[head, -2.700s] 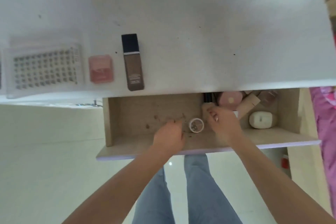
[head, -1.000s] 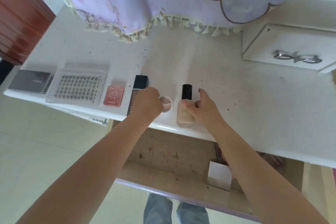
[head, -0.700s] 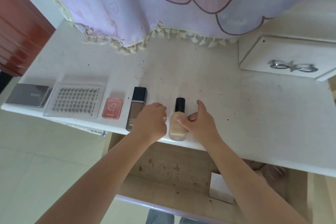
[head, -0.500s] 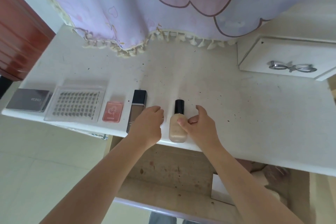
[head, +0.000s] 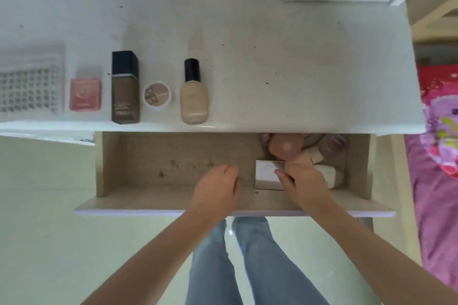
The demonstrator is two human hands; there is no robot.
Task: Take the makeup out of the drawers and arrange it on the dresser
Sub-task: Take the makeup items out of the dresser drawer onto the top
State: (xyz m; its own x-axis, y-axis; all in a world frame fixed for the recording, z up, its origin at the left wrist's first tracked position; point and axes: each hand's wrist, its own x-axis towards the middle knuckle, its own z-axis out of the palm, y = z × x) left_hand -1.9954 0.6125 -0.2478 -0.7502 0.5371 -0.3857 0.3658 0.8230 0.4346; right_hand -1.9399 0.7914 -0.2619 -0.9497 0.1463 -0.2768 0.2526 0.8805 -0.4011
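Touching right hand: white box.

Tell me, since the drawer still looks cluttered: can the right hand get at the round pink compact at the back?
Probably yes. The right hand is already inside the open drawer, beside the white box, and the round pink compact lies just beyond it, top exposed. The dresser top overhangs slightly.

The lash tray runs off the left edge, blurred, perhaps lashes.
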